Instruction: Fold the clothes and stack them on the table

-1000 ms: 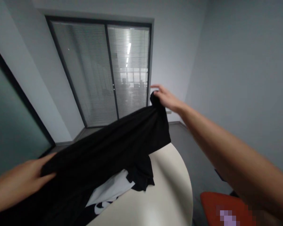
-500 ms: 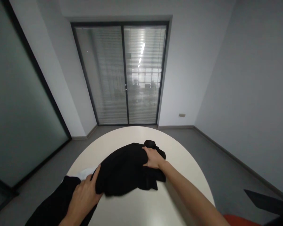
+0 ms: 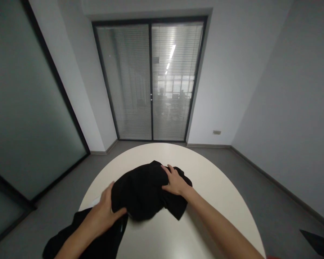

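Black cloth (image 3: 140,192) lies bunched on the table (image 3: 218,194), six o'clock in view. The left hand's (image 3: 104,208) fingers span its nine-o'clock end, the right hand's (image 3: 175,182) rest at two o'clock; actual grip cannot be told. Judged light, soft and limp; best held at opposite ends.

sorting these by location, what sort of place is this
Probably a small office meeting room: a pale, curved-edge table, glazed panels with blinds beyond it, and a dark-framed frosted glass panel at left.
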`<action>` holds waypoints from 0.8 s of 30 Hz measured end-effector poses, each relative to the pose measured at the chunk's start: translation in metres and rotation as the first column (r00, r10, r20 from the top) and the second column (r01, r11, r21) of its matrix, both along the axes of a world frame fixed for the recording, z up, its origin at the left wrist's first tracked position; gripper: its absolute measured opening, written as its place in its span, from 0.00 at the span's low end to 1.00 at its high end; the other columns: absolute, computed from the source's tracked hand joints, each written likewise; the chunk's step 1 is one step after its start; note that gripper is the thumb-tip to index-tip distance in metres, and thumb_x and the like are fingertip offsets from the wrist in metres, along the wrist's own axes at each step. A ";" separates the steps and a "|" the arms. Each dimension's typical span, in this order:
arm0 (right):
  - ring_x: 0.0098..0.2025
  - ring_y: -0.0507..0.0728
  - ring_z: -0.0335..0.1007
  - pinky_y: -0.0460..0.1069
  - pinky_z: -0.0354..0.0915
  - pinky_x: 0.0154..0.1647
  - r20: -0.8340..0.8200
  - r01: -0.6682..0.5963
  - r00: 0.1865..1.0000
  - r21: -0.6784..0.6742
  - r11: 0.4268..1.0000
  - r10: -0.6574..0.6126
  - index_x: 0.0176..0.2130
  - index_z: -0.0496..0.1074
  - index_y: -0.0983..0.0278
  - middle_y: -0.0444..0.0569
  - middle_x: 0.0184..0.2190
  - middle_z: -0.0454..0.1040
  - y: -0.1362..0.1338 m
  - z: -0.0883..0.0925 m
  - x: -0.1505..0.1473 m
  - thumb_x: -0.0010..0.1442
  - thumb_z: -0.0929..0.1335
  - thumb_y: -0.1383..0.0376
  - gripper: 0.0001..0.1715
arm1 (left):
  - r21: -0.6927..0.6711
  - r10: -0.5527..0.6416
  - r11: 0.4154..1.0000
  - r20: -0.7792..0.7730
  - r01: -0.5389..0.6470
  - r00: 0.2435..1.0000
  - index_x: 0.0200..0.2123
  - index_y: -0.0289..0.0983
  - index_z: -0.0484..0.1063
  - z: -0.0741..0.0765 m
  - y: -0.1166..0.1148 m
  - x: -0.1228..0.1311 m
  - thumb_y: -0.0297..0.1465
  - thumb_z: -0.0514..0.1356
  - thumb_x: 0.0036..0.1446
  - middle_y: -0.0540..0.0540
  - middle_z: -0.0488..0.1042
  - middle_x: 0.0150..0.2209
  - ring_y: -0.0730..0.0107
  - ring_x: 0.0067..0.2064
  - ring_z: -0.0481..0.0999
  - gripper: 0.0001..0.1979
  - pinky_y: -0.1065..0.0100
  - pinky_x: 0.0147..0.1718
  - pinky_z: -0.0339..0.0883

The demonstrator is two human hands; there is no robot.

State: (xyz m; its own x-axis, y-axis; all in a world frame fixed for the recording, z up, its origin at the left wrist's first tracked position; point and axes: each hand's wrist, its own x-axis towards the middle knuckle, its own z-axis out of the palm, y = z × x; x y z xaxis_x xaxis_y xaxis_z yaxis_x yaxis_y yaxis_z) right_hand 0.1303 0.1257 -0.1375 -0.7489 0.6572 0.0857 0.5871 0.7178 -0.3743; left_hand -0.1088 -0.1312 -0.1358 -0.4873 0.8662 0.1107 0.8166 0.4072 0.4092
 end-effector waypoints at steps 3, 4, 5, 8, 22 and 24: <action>0.73 0.75 0.28 0.70 0.37 0.68 0.030 -0.136 0.990 -0.024 0.990 0.136 0.73 0.31 0.54 0.55 0.74 0.34 0.001 -0.023 0.026 0.46 0.73 0.42 0.73 | -0.154 -0.027 0.988 -0.091 0.013 0.995 0.71 0.45 0.46 -0.038 -0.038 -0.009 0.44 0.69 0.40 0.38 0.51 0.71 0.35 0.70 0.50 0.57 0.38 0.63 0.51; 0.73 0.76 0.23 0.72 0.32 0.68 0.048 -0.169 0.984 -0.037 0.985 0.171 0.73 0.28 0.54 0.55 0.74 0.31 0.000 -0.029 0.035 0.43 0.74 0.39 0.77 | -0.186 0.039 0.981 -0.125 -0.062 0.991 0.71 0.47 0.48 -0.049 -0.050 -0.012 0.44 0.69 0.38 0.39 0.50 0.71 0.31 0.70 0.48 0.57 0.35 0.62 0.50; 0.73 0.77 0.22 0.73 0.30 0.68 0.058 -0.186 0.980 -0.055 0.981 0.189 0.72 0.26 0.55 0.56 0.74 0.28 -0.001 -0.033 0.043 0.41 0.75 0.39 0.80 | -0.212 0.069 0.973 -0.120 -0.094 0.990 0.71 0.46 0.47 -0.058 -0.060 -0.014 0.45 0.69 0.38 0.38 0.50 0.71 0.32 0.69 0.51 0.58 0.36 0.61 0.54; 0.73 0.75 0.34 0.70 0.35 0.68 0.024 -0.169 0.985 -0.027 0.985 0.170 0.72 0.27 0.56 0.56 0.74 0.27 -0.006 -0.044 0.043 0.44 0.75 0.44 0.77 | -0.127 0.133 0.981 -0.130 -0.150 0.982 0.72 0.45 0.46 -0.072 -0.064 -0.014 0.46 0.62 0.49 0.38 0.59 0.68 0.41 0.62 0.68 0.49 0.47 0.56 0.66; 0.65 0.65 0.59 0.59 0.57 0.66 -0.230 -0.196 0.956 -0.044 0.980 0.181 0.64 0.66 0.59 0.54 0.65 0.64 0.033 -0.005 -0.010 0.61 0.68 0.48 0.36 | -0.054 0.350 0.921 -0.320 -0.386 0.880 0.72 0.38 0.44 0.007 0.058 -0.028 0.60 0.56 0.50 0.34 0.41 0.73 0.26 0.69 0.47 0.54 0.37 0.58 0.55; 0.57 0.62 0.69 0.59 0.65 0.59 -0.312 -0.035 0.948 0.105 0.994 0.066 0.53 0.75 0.55 0.52 0.54 0.75 0.027 -0.001 0.078 0.66 0.64 0.52 0.21 | 0.040 0.272 0.959 -0.398 -0.279 0.876 0.73 0.41 0.40 0.013 0.075 -0.018 0.61 0.58 0.48 0.35 0.35 0.73 0.27 0.70 0.41 0.57 0.36 0.59 0.52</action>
